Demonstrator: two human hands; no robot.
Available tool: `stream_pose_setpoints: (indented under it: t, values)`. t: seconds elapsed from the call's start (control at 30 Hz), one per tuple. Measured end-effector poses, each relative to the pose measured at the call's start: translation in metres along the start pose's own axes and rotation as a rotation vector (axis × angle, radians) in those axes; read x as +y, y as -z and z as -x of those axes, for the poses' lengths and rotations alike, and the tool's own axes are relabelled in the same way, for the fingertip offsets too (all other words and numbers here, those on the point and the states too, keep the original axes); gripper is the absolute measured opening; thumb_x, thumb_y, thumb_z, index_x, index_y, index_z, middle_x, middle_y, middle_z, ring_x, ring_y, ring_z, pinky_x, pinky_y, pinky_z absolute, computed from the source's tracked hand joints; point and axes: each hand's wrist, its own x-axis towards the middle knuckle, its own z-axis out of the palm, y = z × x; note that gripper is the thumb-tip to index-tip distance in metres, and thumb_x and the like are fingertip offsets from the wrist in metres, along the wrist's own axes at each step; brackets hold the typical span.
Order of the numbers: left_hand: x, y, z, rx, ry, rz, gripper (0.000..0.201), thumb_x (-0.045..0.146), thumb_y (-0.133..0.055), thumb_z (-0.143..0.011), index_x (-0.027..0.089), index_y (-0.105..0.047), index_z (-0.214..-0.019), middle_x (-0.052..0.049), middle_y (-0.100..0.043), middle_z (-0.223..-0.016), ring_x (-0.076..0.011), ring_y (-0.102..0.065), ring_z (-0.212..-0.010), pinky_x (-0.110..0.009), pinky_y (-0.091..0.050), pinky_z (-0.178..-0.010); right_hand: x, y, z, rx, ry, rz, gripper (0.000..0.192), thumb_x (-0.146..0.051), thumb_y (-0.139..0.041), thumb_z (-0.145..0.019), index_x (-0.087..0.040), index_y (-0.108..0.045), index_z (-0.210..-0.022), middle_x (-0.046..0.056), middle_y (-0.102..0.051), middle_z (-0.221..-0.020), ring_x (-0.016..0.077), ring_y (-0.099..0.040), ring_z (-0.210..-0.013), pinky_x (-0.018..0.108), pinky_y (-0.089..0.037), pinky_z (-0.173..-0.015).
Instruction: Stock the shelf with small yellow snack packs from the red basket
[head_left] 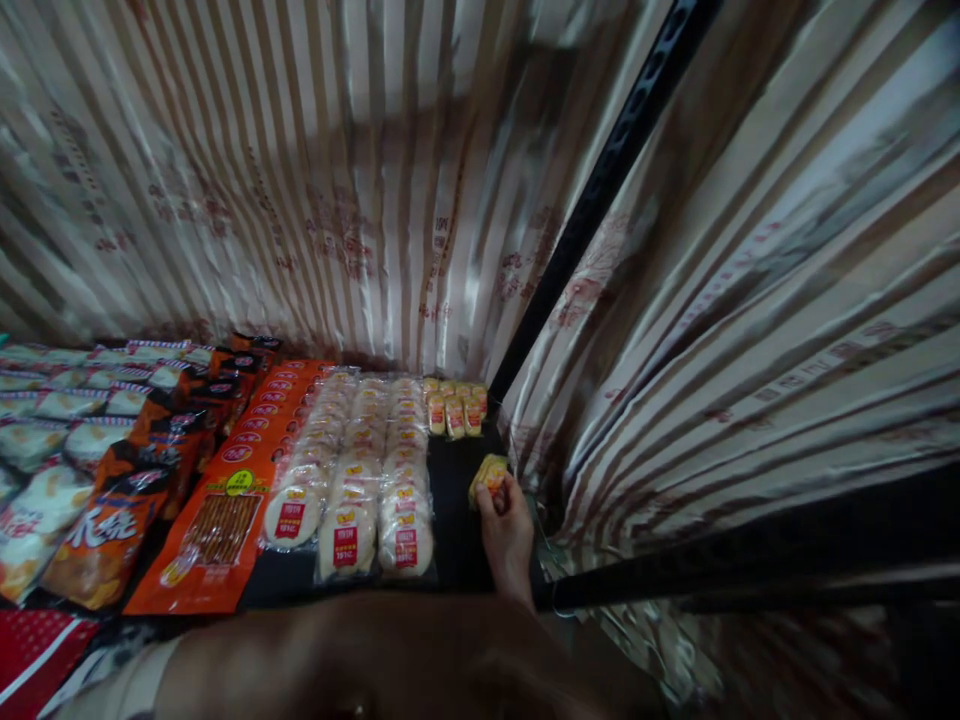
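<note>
Across the near edge, a blurred bare arm [352, 655] crosses, a pale sleeve [131, 685] at its left end. The left hand is not visible; the state of its fingers cannot be told. At near left lies a red item with white dots [34, 640], cut off by the frame edge. At near right runs a black rail [750, 562].

Beyond the arm, goods stand on a black shelf [459, 510]. From left to right: white bags [41, 510], orange-and-black bags [112, 540], overlapping flat orange packs [221, 530] and three rows of wrapped white rounds [346, 540] with red labels. Right of these rows, the right hand [512, 535] grasps small yellow packets [484, 470] between thumb and fingers, above or on the shelf's right end; contact below cannot be determined.

Farther back, just beyond the held packets, similar yellow packets [454, 416] stand grouped beside the rounds. Behind rise a slanted black post [600, 205] and striped, printed sheeting [375, 170].
</note>
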Motion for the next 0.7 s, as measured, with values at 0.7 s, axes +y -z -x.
stream_pose_setpoints:
  t: [0.7]
  values:
    - [-0.014,0.02,-0.242,-0.164,-0.541,-1.579,0.05,0.029,-0.043,-0.086,0.017,-0.042,-0.135,-0.005,-0.026,-0.149,-0.0233,-0.009,-0.141,-0.053,-0.005,-0.113,0.007,-0.025,-0.047,0.096,0.248,0.292,0.06,-0.038,-0.036,-0.085,-0.009,-0.035,-0.136,0.018,-0.048,-0.133,0.0276,-0.047,-0.121,0.041,-0.037,-0.098]
